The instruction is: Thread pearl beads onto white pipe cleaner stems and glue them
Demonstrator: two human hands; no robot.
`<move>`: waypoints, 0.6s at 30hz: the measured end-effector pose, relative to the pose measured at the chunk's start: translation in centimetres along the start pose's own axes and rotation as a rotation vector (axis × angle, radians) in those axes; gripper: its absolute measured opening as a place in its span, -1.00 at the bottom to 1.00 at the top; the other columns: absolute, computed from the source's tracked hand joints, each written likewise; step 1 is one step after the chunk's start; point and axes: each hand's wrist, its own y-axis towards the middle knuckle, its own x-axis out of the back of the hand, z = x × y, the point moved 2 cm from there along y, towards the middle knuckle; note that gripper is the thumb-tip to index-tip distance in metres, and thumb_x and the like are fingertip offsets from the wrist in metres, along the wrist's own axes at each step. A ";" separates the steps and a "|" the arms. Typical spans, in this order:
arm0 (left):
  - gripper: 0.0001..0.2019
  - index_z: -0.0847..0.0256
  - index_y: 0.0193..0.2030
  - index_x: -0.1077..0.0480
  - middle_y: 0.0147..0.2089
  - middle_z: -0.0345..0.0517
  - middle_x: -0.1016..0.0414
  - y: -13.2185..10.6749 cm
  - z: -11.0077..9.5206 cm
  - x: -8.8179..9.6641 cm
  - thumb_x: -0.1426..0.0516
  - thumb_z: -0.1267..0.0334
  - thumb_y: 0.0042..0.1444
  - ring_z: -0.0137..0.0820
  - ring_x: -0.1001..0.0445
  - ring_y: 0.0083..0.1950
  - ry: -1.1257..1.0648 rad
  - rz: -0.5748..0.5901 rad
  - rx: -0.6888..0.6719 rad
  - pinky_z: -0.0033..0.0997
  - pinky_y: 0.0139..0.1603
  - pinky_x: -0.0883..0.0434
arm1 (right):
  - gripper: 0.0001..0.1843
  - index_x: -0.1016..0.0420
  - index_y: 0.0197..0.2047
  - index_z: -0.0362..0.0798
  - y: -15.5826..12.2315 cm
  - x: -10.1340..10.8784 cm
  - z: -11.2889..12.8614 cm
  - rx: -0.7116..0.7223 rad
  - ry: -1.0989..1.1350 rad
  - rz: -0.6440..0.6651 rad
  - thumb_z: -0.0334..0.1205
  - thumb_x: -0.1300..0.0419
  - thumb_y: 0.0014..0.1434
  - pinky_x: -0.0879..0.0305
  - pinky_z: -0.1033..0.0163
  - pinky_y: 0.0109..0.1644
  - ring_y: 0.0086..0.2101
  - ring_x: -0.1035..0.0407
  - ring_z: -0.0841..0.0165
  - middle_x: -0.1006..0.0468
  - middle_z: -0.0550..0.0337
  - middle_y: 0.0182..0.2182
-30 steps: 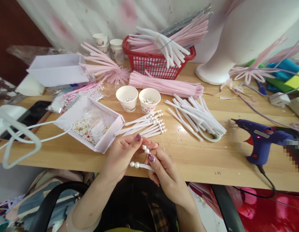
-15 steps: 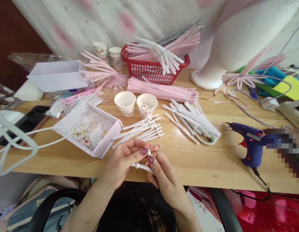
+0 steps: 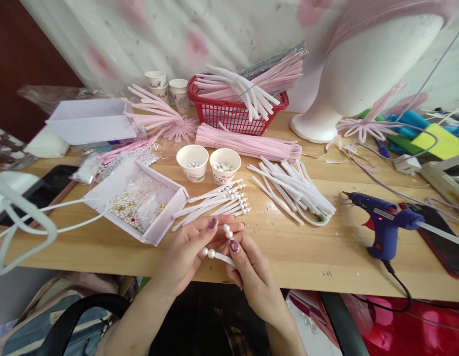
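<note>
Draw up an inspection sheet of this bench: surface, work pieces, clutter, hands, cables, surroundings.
Surface: light wooden tabletop, small dark marking near its front edge.
Work pieces: thin white strips tipped with round pearly beads; two white paper cups holding small beads.
Clutter: blue plastic glue gun; red plastic basket of pink and white stems.
Hands: right hand pinches a pearly-beaded white strip; left hand beside it, grip unclear.
Cables: black cord leads from the glue gun; white cable loops at left.
Surroundings: white curtain with pink blotches.
</note>
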 end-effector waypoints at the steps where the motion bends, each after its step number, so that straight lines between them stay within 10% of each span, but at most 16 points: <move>1: -0.67 0.19 -0.04 -0.68 -0.04 0.07 -0.76 -0.1 0.1 -0.1 -0.36 0.01 0.19 -0.28 -0.71 -0.07 -0.023 -0.010 -0.021 -0.48 -0.08 -0.58 | -0.64 -0.31 -0.24 0.03 0.0 0.0 -0.1 0.004 0.020 -0.016 0.05 0.00 0.55 0.04 0.33 -0.53 -0.60 0.06 0.49 -0.14 0.47 -0.57; 9: -0.80 0.17 -0.29 -0.62 -0.15 -0.06 -0.78 -1.0 1.3 -0.8 -0.49 0.22 0.01 -0.25 -0.71 0.03 -0.073 -0.227 -0.135 -0.42 0.06 -0.56 | -0.76 -0.37 -0.07 0.05 0.0 0.1 -0.4 0.033 -0.020 -0.113 0.04 -0.10 0.51 -0.08 0.32 -0.41 -0.48 -0.06 0.44 -0.22 0.41 -0.46; 18: -0.82 0.18 -0.28 -0.70 -0.18 0.02 -0.79 -0.3 1.4 -1.4 -0.50 0.21 -0.01 -0.23 -0.76 -0.11 -0.115 -0.143 -0.127 -0.59 -0.31 -0.58 | -0.71 -0.40 -0.11 0.01 0.0 0.2 -0.7 0.015 -0.043 -0.033 0.03 -0.06 0.53 -0.08 0.31 -0.44 -0.53 -0.09 0.47 -0.32 0.40 -0.51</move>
